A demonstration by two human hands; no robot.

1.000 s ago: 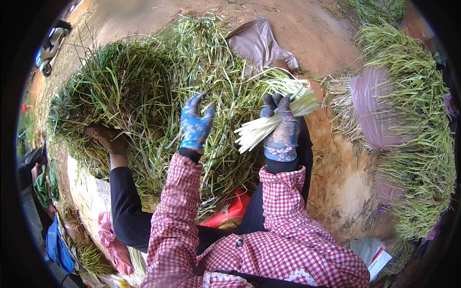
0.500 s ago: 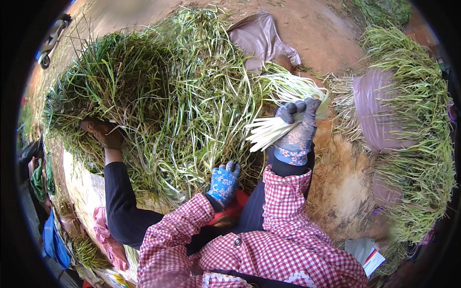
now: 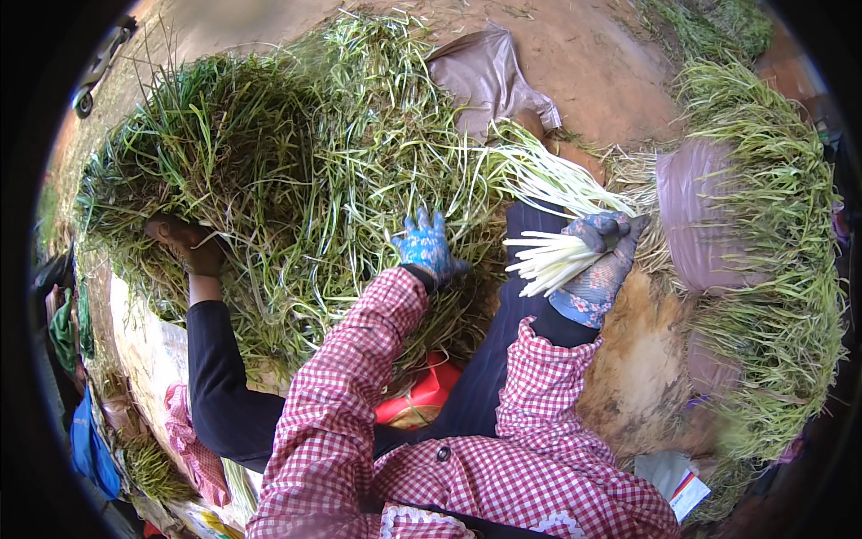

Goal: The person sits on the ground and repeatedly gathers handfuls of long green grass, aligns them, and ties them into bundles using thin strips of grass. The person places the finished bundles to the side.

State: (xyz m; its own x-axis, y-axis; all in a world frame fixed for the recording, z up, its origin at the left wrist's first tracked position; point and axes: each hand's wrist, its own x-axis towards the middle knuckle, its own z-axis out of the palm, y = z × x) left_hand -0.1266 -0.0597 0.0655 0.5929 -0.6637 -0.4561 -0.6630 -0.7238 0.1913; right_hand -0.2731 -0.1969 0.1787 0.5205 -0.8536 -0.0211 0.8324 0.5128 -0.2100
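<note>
My right hand (image 3: 597, 269), in a floral glove with dark fingertips, is closed around a bunch of pale stalks (image 3: 549, 260), which look like garlic chives. Their cut-looking white ends point left, and their thin, pale green leaves (image 3: 548, 171) trail up and left to the heap's edge. My left hand (image 3: 426, 247), in a blue floral glove, is spread over the big heap of long green leaves (image 3: 359, 171), fingers apart and holding nothing. Whether its palm touches the leaves I cannot tell.
On the right stand large bundles of similar greens (image 3: 763, 341) wrapped with purplish plastic (image 3: 705, 216). A purplish sheet (image 3: 494, 76) lies beyond the heap. My shod foot (image 3: 189, 247) rests against the heap's left side. Something red (image 3: 426, 391) lies between my legs.
My left hand has moved up and forward over the heap, its fingers spreading. My right hand has shifted right and slightly down with the bunch, and its leaves now trail out longer.
</note>
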